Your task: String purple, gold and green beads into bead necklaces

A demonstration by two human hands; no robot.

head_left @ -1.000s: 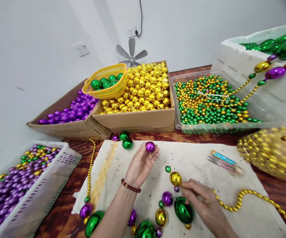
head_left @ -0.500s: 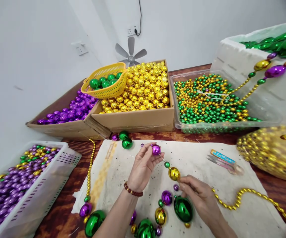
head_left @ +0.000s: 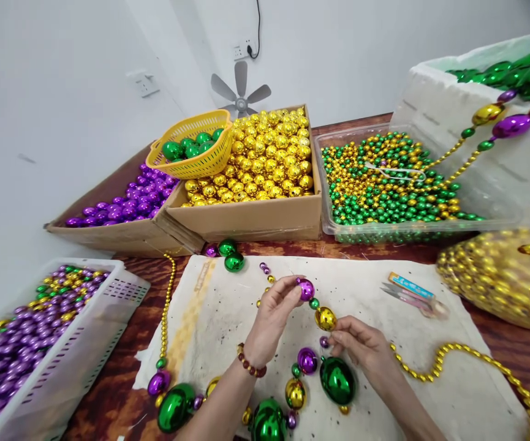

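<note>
Left hand (head_left: 271, 321) pinches a glossy purple bead (head_left: 308, 289); right hand (head_left: 368, 349), beside a shiny gold bead (head_left: 325, 319), grip unclear.

Mirror-glossy smooth beads (head_left: 337, 380), matt cloth-like sheet (head_left: 361, 288), smooth plastic basket (head_left: 193, 166), matt cardboard box (head_left: 250, 222), wood-grained table (head_left: 103, 367)

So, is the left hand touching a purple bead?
Touching. The head view shows the left hand gripping a purple bead by its left side, with no gap between them.
</note>
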